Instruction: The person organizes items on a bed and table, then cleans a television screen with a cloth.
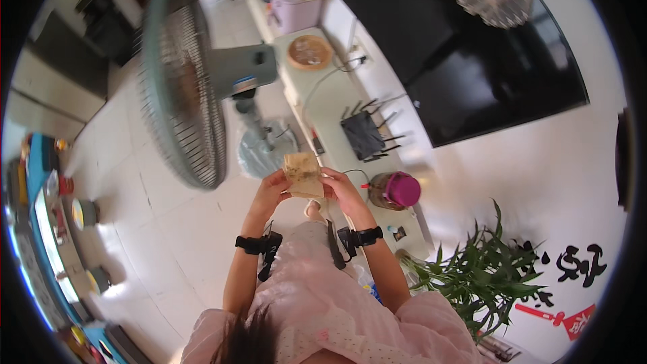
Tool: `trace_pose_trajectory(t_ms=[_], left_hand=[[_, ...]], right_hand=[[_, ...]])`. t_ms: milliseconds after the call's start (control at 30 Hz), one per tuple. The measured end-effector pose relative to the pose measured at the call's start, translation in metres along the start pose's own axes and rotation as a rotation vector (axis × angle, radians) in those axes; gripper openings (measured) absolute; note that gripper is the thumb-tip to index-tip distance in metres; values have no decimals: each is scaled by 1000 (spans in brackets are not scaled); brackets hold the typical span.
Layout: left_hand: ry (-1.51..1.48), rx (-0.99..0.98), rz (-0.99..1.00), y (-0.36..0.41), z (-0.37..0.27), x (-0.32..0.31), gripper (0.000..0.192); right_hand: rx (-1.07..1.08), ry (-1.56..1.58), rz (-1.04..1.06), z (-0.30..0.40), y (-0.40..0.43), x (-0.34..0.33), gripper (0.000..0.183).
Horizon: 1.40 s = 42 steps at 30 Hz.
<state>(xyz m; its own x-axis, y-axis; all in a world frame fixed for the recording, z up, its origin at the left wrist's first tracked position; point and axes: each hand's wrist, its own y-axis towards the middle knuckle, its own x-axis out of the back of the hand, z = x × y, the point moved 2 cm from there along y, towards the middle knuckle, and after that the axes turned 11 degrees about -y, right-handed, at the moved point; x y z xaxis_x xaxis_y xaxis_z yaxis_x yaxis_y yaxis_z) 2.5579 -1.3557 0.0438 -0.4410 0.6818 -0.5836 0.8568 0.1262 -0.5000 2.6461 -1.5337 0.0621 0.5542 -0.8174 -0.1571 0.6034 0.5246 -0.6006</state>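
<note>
A folded, yellowish cloth with dark stains is stretched between both hands in front of the body. My left hand pinches its left edge, and my right hand grips the right edge. Each wrist wears a black strap with a small device. Beyond the cloth, to the left, stands a floor fan whose base is wrapped in clear plastic. Just right of the hands is a jar with a purple lid, on a long, pale cabinet.
On the cabinet stand a black router with antennas, a round wooden tray and a lilac container. A large television is at the upper right. A leafy plant rises at the right; a blue sofa lies far left.
</note>
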Motion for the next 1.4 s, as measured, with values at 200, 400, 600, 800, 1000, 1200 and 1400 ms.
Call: trace_pose_trajectory(t_ms=[200,400,600,800,1000,1200,1400], left_hand=[[-146,-36,-119,-90,2,154,25],[-216,-142,-389,-206,-12,277,27],[-270,-393,-391,-310,-45,357,30],[-231,-484,-418,-328,-98,402,32],[23,-467,-538,-312,-192,502,33],[3,-572,-703,-311,-307,605,33],[-224,-590,-847,-320,-374,707,34]], right_hand=[[-211,-212,153,-65,18,-140,29],[-189,-456,520,-85,37,-294,24],[-61,-900,953,-88,45,-453,30],[187,-1091,1126,-85,94,-550,26],[434,-1189,1125,-45,138,-682,17],[754,-1254,1082,-1,186,-846,18],[994,-1213,1129,-17,223,-964,29]])
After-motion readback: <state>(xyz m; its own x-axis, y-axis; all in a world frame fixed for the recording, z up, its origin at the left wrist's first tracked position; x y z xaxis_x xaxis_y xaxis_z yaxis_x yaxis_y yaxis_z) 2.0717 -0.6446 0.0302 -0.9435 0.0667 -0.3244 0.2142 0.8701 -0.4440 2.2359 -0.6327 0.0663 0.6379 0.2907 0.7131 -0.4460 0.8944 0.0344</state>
